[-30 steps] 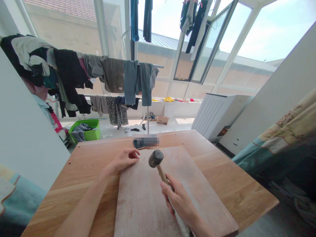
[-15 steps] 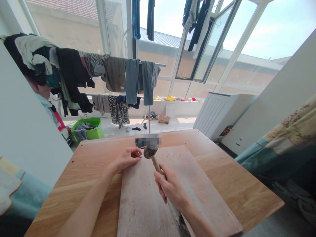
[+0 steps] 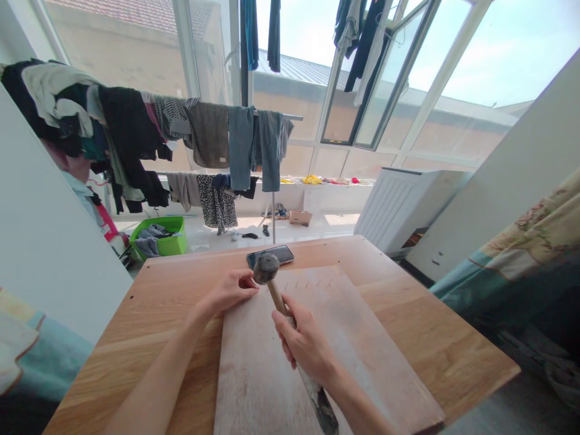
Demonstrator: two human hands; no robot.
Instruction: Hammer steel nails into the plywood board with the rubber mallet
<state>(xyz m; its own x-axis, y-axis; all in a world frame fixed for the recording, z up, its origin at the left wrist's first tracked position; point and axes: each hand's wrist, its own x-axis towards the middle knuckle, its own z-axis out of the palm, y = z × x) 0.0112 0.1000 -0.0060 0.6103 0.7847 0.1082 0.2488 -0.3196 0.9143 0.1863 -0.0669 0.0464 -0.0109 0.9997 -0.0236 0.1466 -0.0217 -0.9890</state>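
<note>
My right hand [image 3: 303, 338] is wrapped around the wooden handle of a hammer [image 3: 266, 269], whose dark, rounded head is raised over the far left part of a worn, pale wooden board [image 3: 272, 374]. Close to that head, my left hand [image 3: 233, 291] rests at the board's far left edge with thumb and fingertips drawn together. Whatever sits in that pinch is too small or hidden to make out. Several thin nails [image 3: 307, 283] stand in a row along the board's far end, to the right of the hammer head.
The board lies on a wood-grain table [image 3: 403, 302]. A phone [image 3: 283, 254] lies just beyond it, partly behind the hammer head. Past the table are a green basket [image 3: 174, 241] of clothes, a laundry rack [image 3: 290, 117] and a white cabinet [image 3: 385, 205].
My right hand and the hammer have shifted left and slightly up, bringing the hammer head nearer my left fingertips. My left hand keeps its pinch at almost the same spot.
</note>
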